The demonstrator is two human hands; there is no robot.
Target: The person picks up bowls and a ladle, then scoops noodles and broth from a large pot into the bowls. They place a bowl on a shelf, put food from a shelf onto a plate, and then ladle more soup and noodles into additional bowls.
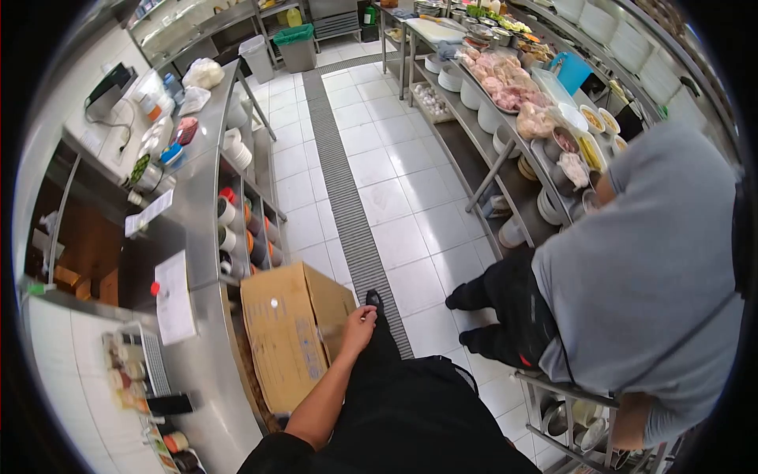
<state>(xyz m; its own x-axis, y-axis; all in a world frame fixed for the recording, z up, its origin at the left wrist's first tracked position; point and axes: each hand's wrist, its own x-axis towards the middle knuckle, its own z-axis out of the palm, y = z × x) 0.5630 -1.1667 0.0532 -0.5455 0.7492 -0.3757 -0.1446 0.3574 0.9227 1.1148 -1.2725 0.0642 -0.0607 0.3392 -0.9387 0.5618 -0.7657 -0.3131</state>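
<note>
Tan cardboard box [280, 336], blue-grey print perhaps smudged, near left hand [359, 330].

Brown cardboard box [280, 340] beside counter [212, 379]

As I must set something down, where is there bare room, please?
Bare steel lies between the white paper sheet and brown cardboard box; white floor tiles show beside the grey grate. The steel table with pink meat is crowded.

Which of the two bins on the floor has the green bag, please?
The right bin: green bag covers its rim, while the left bin shows no green.
</note>
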